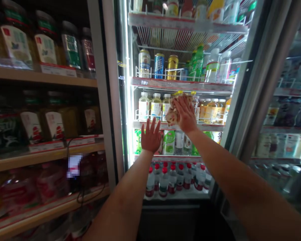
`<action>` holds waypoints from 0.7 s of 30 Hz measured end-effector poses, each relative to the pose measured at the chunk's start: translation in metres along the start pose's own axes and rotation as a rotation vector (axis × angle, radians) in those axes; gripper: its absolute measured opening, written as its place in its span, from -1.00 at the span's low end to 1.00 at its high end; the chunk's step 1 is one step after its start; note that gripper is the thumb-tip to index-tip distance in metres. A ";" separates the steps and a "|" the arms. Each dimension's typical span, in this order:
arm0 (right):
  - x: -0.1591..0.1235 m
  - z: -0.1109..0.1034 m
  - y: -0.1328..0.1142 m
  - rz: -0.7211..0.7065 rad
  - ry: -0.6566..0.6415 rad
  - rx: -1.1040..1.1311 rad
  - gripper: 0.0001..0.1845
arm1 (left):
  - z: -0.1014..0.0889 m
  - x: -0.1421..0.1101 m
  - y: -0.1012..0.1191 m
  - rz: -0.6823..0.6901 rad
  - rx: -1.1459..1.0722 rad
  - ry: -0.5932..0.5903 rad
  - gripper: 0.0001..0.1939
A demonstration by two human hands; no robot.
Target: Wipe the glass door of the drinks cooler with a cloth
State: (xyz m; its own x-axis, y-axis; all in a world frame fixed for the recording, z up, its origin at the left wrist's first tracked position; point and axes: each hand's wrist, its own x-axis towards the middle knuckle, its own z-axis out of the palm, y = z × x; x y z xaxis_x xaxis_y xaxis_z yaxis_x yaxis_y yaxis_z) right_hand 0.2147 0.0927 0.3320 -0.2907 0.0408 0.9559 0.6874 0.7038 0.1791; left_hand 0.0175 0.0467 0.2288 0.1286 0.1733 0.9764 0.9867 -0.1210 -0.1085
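A crumpled, pale patterned cloth (171, 116) is under my right hand (184, 112), which presses it at the height of the middle bottle shelf, seemingly against the glass door of a lit drinks fridge. The fingers lie over the cloth and point up and left. Lower and to the left, my left hand (151, 137) is raised with its fingers spread and nothing in it; it seems to rest flat on the same glass. Behind the hands stand juice bottles (143, 106) and green-labelled packs (169, 141), partly covered by my hands and arms.
Inside the fridge, cans (159, 66) and green bottles (198, 62) fill a higher shelf, and red-capped bottles (163, 182) stand at the bottom. A wooden shelf (42, 77) of jars is on the left, with a dangling cable (80, 195). A metal door frame (262, 100) rises at right.
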 end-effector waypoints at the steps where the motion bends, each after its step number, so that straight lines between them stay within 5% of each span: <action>1: -0.014 -0.001 0.004 0.011 0.003 -0.003 -0.36 | 0.000 0.000 0.000 -0.001 0.009 0.000 -0.45; 5: -0.062 -0.005 0.016 -0.005 -0.005 -0.034 -0.39 | 0.001 0.000 0.001 0.015 0.046 0.042 -0.45; 9: -0.077 -0.009 0.022 -0.043 -0.017 -0.075 -0.42 | 0.001 0.000 0.002 0.050 0.066 0.086 -0.44; 14: -0.054 -0.009 0.023 -0.049 0.000 -0.101 -0.43 | 0.002 0.000 0.001 0.057 0.066 0.106 -0.42; 21: 0.016 -0.001 0.011 0.044 0.049 -0.080 -0.36 | 0.002 -0.001 -0.001 0.061 0.044 0.104 -0.42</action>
State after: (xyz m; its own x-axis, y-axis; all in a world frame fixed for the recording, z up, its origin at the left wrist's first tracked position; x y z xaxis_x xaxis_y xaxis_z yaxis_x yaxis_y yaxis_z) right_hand 0.2183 0.1009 0.3494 -0.2274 0.0344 0.9732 0.7503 0.6432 0.1526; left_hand 0.0170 0.0488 0.2278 0.1796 0.0639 0.9817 0.9811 -0.0852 -0.1739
